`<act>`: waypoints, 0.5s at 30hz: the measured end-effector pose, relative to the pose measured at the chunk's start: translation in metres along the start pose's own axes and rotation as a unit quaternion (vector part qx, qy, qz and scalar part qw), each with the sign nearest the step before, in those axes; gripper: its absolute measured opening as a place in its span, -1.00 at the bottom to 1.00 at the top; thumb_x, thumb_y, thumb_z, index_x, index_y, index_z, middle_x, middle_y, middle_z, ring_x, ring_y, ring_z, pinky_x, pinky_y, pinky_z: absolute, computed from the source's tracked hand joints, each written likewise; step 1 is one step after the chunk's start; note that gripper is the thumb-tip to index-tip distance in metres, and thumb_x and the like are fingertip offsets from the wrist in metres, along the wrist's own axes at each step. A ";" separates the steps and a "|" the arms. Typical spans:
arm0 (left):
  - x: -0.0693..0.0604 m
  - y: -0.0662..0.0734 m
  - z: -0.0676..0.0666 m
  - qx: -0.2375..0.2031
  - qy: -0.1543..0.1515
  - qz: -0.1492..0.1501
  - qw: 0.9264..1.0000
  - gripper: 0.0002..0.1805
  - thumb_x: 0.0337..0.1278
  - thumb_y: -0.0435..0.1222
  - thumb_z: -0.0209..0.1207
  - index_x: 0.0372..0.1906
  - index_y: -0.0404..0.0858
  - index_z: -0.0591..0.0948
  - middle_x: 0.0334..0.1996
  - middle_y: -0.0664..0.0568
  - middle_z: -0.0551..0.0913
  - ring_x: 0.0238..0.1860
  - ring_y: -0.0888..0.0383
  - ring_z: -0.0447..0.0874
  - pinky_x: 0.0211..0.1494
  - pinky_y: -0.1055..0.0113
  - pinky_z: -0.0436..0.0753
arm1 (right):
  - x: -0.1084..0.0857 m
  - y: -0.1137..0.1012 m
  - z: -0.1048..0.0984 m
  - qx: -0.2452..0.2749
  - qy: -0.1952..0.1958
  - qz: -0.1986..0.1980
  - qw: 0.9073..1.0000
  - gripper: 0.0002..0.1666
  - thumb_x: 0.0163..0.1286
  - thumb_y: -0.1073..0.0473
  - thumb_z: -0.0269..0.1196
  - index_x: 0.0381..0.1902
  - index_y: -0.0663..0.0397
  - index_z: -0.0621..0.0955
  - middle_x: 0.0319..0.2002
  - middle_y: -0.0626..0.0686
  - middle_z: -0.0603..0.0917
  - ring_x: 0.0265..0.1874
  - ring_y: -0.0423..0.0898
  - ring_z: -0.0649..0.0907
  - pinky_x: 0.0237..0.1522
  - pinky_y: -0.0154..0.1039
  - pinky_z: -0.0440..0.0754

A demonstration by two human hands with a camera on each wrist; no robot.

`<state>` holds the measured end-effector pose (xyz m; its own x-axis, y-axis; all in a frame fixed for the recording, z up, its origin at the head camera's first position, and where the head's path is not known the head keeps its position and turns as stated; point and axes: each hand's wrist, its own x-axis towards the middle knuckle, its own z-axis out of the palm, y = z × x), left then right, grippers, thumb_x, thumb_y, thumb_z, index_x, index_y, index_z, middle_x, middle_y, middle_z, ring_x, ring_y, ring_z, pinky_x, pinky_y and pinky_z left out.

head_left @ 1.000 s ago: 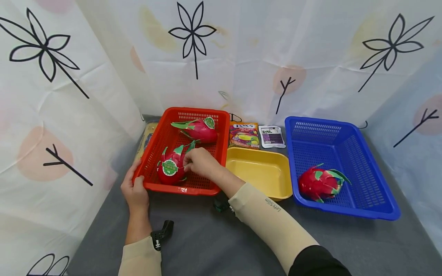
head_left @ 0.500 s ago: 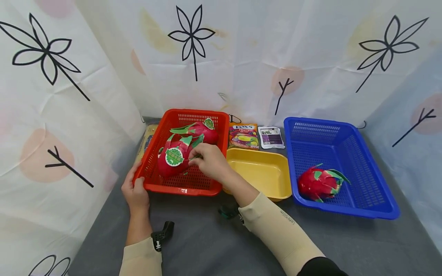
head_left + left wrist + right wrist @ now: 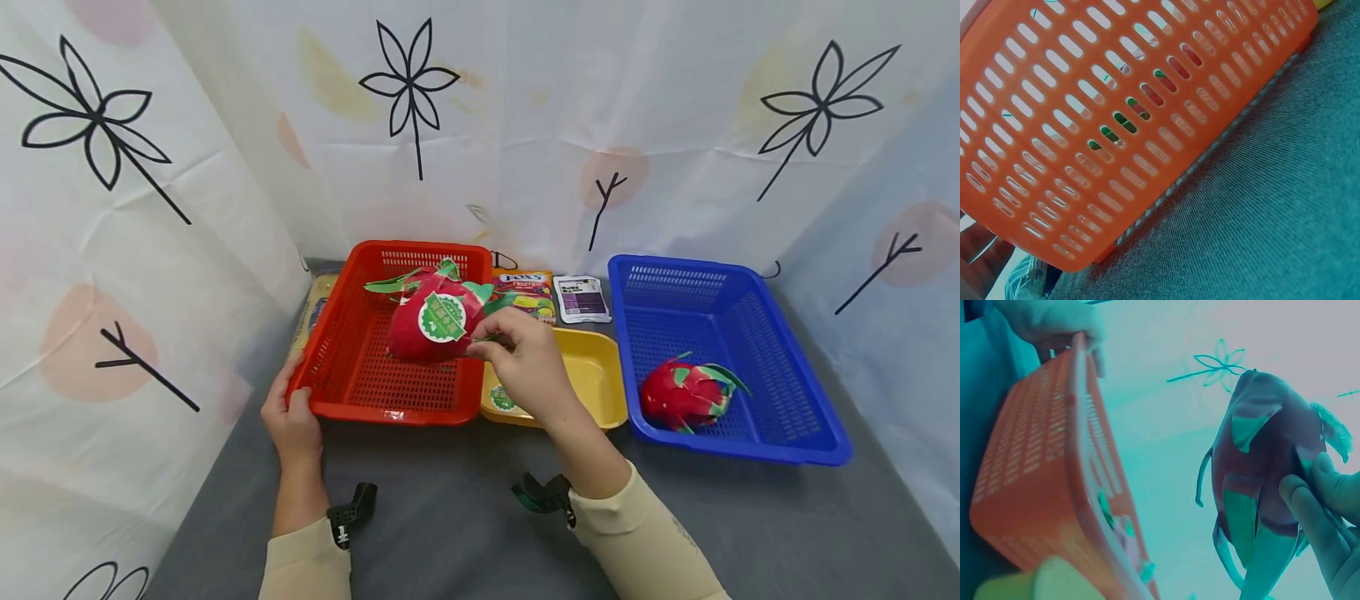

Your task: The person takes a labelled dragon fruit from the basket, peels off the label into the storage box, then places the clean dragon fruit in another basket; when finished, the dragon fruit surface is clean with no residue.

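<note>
Right hand (image 3: 525, 362) pinched the raised dragon fruit (image 3: 438, 321) at one side only, so its weight might have twisted it loose; left hand (image 3: 294, 425) gripped the red plastic basket (image 3: 393, 415).

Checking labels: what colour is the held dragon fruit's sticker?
Green and white sticker, clearest in the head view.
</note>
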<state>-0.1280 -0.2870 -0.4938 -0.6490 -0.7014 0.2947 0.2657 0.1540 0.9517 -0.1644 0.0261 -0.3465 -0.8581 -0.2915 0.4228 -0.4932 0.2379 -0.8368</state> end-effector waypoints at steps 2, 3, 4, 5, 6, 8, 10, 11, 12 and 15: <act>0.000 0.001 0.001 0.002 -0.001 -0.002 1.000 -0.44 0.24 -0.51 -0.13 0.29 -0.31 0.63 0.22 -0.14 0.64 0.02 0.15 0.63 0.04 0.48 0.59 | -0.011 -0.004 -0.011 -0.012 0.025 0.010 1.000 -0.86 0.28 0.43 0.41 -0.33 0.10 0.71 -0.29 -0.06 0.68 -0.27 -0.14 0.68 -0.21 -0.24 0.75; 0.000 0.001 0.001 0.003 0.000 -0.003 1.000 -0.43 0.23 -0.51 -0.13 0.28 -0.30 0.64 0.21 -0.13 0.64 0.02 0.16 0.62 0.04 0.48 0.59 | -0.016 -0.005 -0.016 -0.018 0.038 0.012 0.999 -0.86 0.28 0.44 0.41 -0.33 0.11 0.71 -0.29 -0.05 0.68 -0.27 -0.14 0.69 -0.21 -0.26 0.74; 0.000 0.002 0.001 0.005 0.001 -0.003 1.000 -0.43 0.23 -0.51 -0.13 0.27 -0.30 0.64 0.21 -0.13 0.65 0.02 0.16 0.62 0.04 0.47 0.58 | -0.022 -0.006 -0.021 -0.023 0.049 0.013 0.998 -0.85 0.27 0.45 0.41 -0.34 0.12 0.71 -0.29 -0.04 0.68 -0.27 -0.14 0.71 -0.20 -0.26 0.75; 0.000 0.002 0.001 0.005 0.003 -0.003 1.000 -0.43 0.22 -0.51 -0.13 0.27 -0.30 0.65 0.21 -0.12 0.65 0.02 0.17 0.61 0.03 0.47 0.57 | -0.028 -0.007 -0.026 -0.030 0.062 0.012 0.998 -0.85 0.26 0.46 0.42 -0.34 0.13 0.71 -0.29 -0.04 0.68 -0.27 -0.15 0.71 -0.20 -0.28 0.74; 0.000 0.003 0.001 0.003 0.003 -0.004 1.000 -0.43 0.21 -0.51 -0.13 0.26 -0.30 0.65 0.21 -0.12 0.65 0.02 0.16 0.61 0.03 0.46 0.57 | -0.035 -0.008 -0.030 -0.036 0.073 0.010 0.997 -0.85 0.25 0.47 0.42 -0.34 0.14 0.71 -0.29 -0.03 0.69 -0.28 -0.15 0.73 -0.21 -0.29 0.74; -0.001 0.003 0.001 0.000 0.006 -0.003 1.000 -0.42 0.20 -0.51 -0.14 0.26 -0.29 0.66 0.20 -0.13 0.65 0.02 0.15 0.60 0.02 0.45 0.57 | -0.048 -0.007 -0.039 -0.043 0.091 0.001 0.995 -0.84 0.21 0.49 0.43 -0.36 0.16 0.71 -0.30 -0.02 0.69 -0.31 -0.14 0.74 -0.23 -0.31 0.74; -0.001 0.004 0.001 -0.002 0.005 -0.002 1.000 -0.43 0.21 -0.51 -0.13 0.25 -0.28 0.66 0.19 -0.15 0.65 0.02 0.14 0.60 0.02 0.45 0.57 | -0.062 -0.007 -0.046 -0.048 0.105 -0.010 0.993 -0.82 0.17 0.51 0.44 -0.38 0.18 0.70 -0.31 -0.01 0.68 -0.34 -0.13 0.74 -0.25 -0.33 0.73; -0.001 0.003 0.001 -0.005 0.005 -0.001 1.000 -0.43 0.21 -0.51 -0.13 0.25 -0.29 0.66 0.19 -0.16 0.65 0.01 0.14 0.61 0.02 0.45 0.57 | -0.069 -0.007 -0.049 -0.049 0.111 -0.010 0.993 -0.81 0.15 0.51 0.45 -0.38 0.17 0.70 -0.31 -0.02 0.68 -0.35 -0.13 0.73 -0.26 -0.34 0.73; -0.001 0.003 0.001 -0.006 0.004 -0.001 1.000 -0.43 0.22 -0.51 -0.13 0.25 -0.29 0.66 0.19 -0.17 0.65 0.01 0.13 0.61 0.01 0.45 0.58 | -0.076 -0.007 -0.052 -0.052 0.115 -0.012 0.992 -0.79 0.14 0.52 0.45 -0.39 0.16 0.70 -0.31 -0.02 0.67 -0.36 -0.12 0.72 -0.27 -0.34 0.73; -0.001 0.003 0.002 -0.008 0.001 0.000 1.000 -0.44 0.22 -0.50 -0.13 0.26 -0.31 0.65 0.18 -0.17 0.65 0.00 0.12 0.62 0.01 0.45 0.59 | -0.096 -0.007 -0.059 -0.062 0.127 -0.015 0.990 -0.75 0.11 0.54 0.46 -0.39 0.13 0.70 -0.31 -0.04 0.66 -0.40 -0.13 0.69 -0.31 -0.38 0.72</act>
<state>-0.1278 -0.2847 -0.4910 -0.6476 -0.7029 0.2943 0.2775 0.1422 0.9502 -0.0875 0.1073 -0.3604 -0.8434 -0.0622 0.5337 -0.5192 0.3496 -0.7798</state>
